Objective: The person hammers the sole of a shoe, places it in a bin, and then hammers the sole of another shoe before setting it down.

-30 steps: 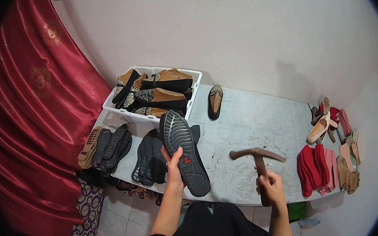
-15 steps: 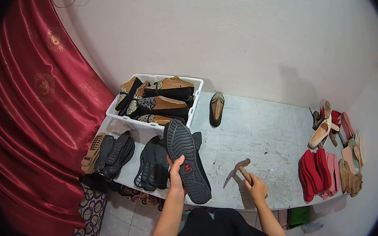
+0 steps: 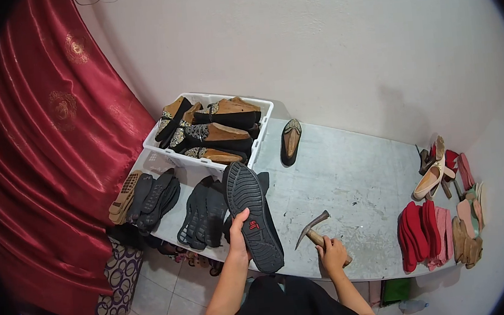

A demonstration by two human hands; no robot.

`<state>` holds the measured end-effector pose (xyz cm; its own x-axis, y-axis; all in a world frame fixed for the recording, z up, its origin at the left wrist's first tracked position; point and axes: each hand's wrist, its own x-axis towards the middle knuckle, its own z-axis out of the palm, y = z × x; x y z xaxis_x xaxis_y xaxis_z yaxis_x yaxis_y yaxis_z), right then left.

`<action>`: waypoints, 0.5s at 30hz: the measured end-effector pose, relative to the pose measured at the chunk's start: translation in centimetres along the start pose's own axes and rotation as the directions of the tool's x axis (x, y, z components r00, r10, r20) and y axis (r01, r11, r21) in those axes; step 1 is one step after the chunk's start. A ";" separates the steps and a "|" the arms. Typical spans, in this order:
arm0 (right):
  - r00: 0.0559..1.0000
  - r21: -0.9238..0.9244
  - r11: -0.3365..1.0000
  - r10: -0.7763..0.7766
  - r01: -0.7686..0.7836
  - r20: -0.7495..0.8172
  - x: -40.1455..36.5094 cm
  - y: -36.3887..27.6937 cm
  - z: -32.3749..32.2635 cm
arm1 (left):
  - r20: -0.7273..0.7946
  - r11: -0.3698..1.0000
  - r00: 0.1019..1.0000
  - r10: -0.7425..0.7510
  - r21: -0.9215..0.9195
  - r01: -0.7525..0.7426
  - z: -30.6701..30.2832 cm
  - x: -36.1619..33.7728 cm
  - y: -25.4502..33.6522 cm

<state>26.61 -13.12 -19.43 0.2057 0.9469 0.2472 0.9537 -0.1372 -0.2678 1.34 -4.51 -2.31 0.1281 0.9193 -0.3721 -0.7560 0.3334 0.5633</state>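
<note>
My left hand (image 3: pixel 239 238) is wrapped round a black shoe (image 3: pixel 252 214), its ridged sole turned toward me, with a small red mark on it. In my right hand (image 3: pixel 334 254) is the wooden handle of a hammer (image 3: pixel 313 229), whose metal head lies low over the table's front part. Several black soles (image 3: pixel 202 214) lie just left of the held shoe. Behind it, a single black shoe with a decorated toe (image 3: pixel 291 142) rests on the table (image 3: pixel 348 155).
A white crate (image 3: pixel 204 158) of black shoes on wooden lasts stands at the back left. Dark soles (image 3: pixel 155 199) and tan soles (image 3: pixel 126 198) lie at the left edge. Red soles (image 3: pixel 417 233), pink soles (image 3: pixel 441 234) and a cream shoe (image 3: pixel 429 183) are at the right. A red curtain (image 3: pixel 50 175) hangs left.
The hammer has turned in my right hand, so its head now lies more lengthwise with a long pointed end toward the lower left. The held shoe has barely moved.
</note>
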 end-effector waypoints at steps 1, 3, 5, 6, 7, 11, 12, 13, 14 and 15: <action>1.000 0.001 1.000 -0.008 0.008 0.001 0.2 0.1 0.0 | 0.004 1.000 1.000 0.001 0.000 -0.001 0.1 -0.1 -0.1; 0.999 0.163 0.986 0.043 -0.045 0.015 0.8 -0.7 -1.1 | 0.001 1.000 1.000 0.013 -0.007 -0.013 -0.1 -0.3 -0.3; 0.997 0.369 0.927 -0.044 0.066 -0.068 2.0 -2.9 -4.2 | -0.003 0.999 1.000 0.028 -0.015 -0.028 0.0 -0.5 -0.5; 0.982 0.548 0.818 -0.098 0.173 -0.163 2.4 -4.5 -6.1 | -0.040 0.998 0.997 0.067 -0.017 -0.068 0.1 -0.7 -0.5; 0.981 0.551 0.814 -0.108 0.180 -0.161 2.5 -5.8 -7.8 | -0.076 0.994 0.992 0.105 -0.017 -0.107 0.2 -1.0 -0.6; 0.682 0.442 0.519 -0.544 0.732 -0.489 2.0 -9.4 -9.6 | -0.099 0.984 0.983 0.154 -0.078 -0.162 -0.7 -1.4 -0.8; 0.566 0.332 0.460 -0.626 0.824 -0.537 1.8 -9.8 -9.4 | -0.124 0.976 0.975 0.183 -0.091 -0.195 -0.9 -1.7 -1.0; 0.556 0.322 0.454 -0.692 0.831 -0.460 1.8 -9.8 -9.4 | -0.151 0.968 0.965 0.212 -0.105 -0.229 -1.1 -2.0 -1.1; 0.545 0.332 0.433 -0.700 0.838 -0.462 2.0 -10.1 -9.1 | -0.167 0.963 0.959 0.228 -0.108 -0.248 -0.9 -2.7 -1.1; 0.506 0.335 0.381 -0.693 0.862 -0.514 2.5 -10.7 -8.5 | -0.171 0.952 0.956 0.239 -0.150 -0.265 -0.4 -3.7 -1.0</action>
<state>18.84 -11.73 -8.00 -0.4439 0.4249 0.7889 0.4674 0.8609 -0.2007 1.39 -8.32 -1.82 -0.1679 0.9227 -0.3471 -0.8505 0.0424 0.5242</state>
